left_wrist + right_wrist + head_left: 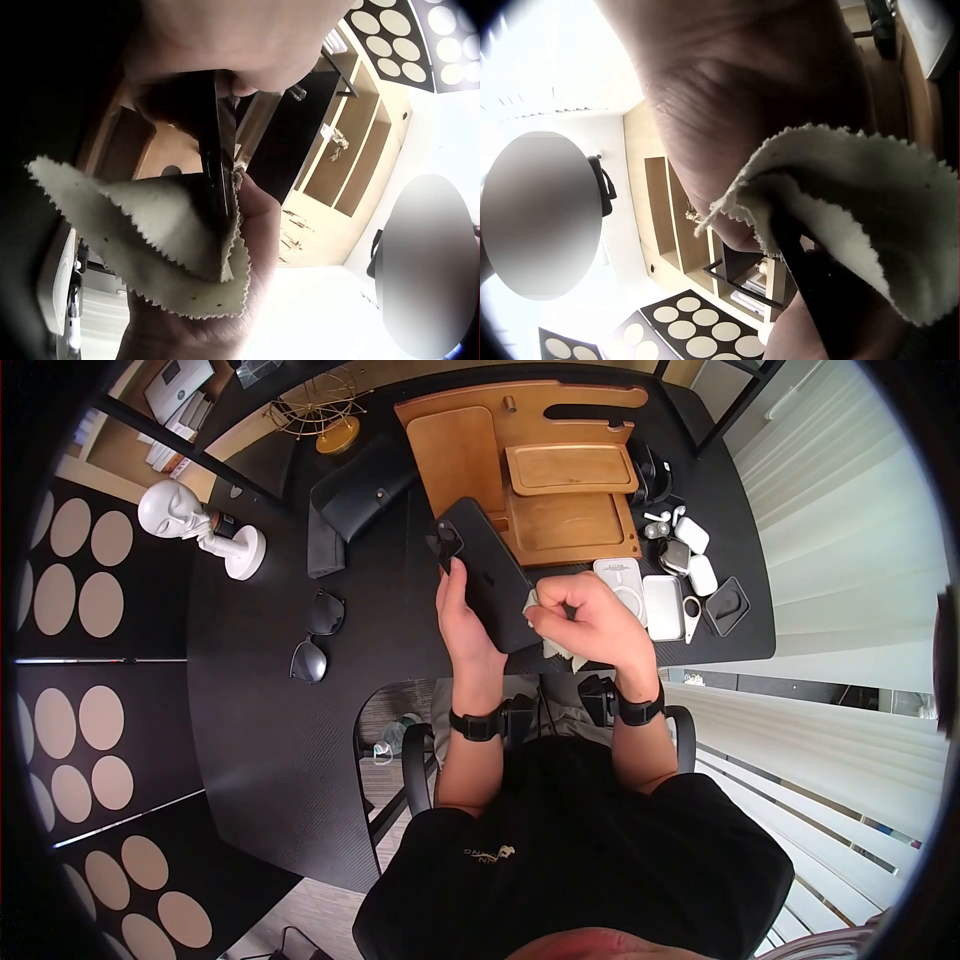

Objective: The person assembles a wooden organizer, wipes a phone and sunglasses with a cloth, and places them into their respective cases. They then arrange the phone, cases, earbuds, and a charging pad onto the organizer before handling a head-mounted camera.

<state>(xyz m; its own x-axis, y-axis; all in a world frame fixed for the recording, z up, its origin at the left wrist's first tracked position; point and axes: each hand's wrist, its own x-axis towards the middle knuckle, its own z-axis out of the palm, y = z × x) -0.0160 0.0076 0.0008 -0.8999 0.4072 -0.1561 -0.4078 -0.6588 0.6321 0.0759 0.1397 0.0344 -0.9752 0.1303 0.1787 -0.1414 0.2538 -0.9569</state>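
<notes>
A black phone [487, 582] is tilted up over the desk, its back with the camera block facing the head view. The left hand [466, 622] holds it along its left side, thumb near the camera block. At the phone's lower right edge the right hand [592, 622], fingers curled, pinches a pale cloth [562, 652] against it. Zigzag edges of the cloth [184, 240] fold round the phone's edge [217, 150] in the left wrist view. In the right wrist view the cloth [900, 202] hangs from the right hand [727, 112] beside the phone [810, 292].
Behind the phone stands a wooden organizer [455, 455]. White cases, earbuds and a black tray [727, 608] lie at the right. Sunglasses [318, 635], a black case [365, 490], a white figurine [243, 552] and a gold wheel ornament [338, 435] are at the left.
</notes>
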